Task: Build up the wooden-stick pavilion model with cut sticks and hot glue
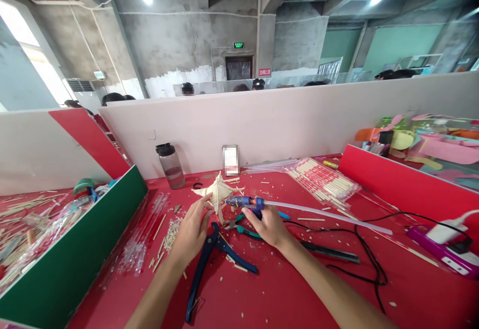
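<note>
Star: pale, ridged and many-pointed, apparently built of thin wooden sticks; the star (217,189) is above the middle of the table (292,294), between the hands.
Left hand: the left hand (192,229) pinches the star's left side with bent fingers, likely to steady it.
Right hand: the right hand (270,225) is wrapped round the glue gun (239,201), thumb towards its near side.
Glue gun: blue, speckled plastic, its nozzle turned left to the star, probably for close aim; whether they touch, I cannot tell.
Glue stick: a long, cloudy glue stick (329,212) juts rightward from its back.
Cutter: blue-handled, the cutter (210,245) lies open on the near side, seemingly within easy reach.
Pliers: teal-handled pliers (249,233), partly under the right hand.
Sticks: straight wooden sticks (324,179) in glossy plastic, far right.
Bottle: smooth, clear bottle (172,170), upright, far left.
</note>
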A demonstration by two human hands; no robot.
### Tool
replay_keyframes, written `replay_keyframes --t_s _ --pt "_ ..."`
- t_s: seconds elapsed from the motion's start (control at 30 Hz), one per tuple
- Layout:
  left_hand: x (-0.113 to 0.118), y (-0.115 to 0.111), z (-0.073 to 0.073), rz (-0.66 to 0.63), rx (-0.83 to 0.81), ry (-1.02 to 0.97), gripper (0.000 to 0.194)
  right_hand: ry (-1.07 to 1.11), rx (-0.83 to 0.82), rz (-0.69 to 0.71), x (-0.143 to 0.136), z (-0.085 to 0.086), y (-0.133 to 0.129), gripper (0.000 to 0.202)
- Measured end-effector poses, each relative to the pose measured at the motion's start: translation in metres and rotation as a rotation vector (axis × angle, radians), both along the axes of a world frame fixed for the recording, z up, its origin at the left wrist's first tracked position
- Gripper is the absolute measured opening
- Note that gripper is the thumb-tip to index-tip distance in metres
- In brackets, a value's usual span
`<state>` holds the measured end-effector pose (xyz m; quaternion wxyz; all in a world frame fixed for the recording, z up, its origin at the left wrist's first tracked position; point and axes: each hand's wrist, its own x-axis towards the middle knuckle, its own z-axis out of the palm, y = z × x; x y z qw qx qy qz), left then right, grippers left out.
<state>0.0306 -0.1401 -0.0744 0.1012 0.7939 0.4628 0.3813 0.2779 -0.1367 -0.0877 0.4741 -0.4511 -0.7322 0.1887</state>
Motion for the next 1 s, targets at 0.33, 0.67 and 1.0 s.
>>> replay_keyframes --t_s 0.33,0.67,1.0 --pt "0.0 0.001 0.0 0.018 -0.001 0.012 0.016 -0.013 -0.026 0.008 0.001 0.002 -0.001 0.032" --pt "0.001 -0.002 0.003 0.005 0.01 0.023 0.016 0.048 -0.02 0.094 0.009 -0.001 -0.004 0.022" --pt "0.0 0.0 0.0 0.008 0.041 0.038 0.015 -0.002 0.008 -0.014 0.005 0.0 -0.004 0.026"
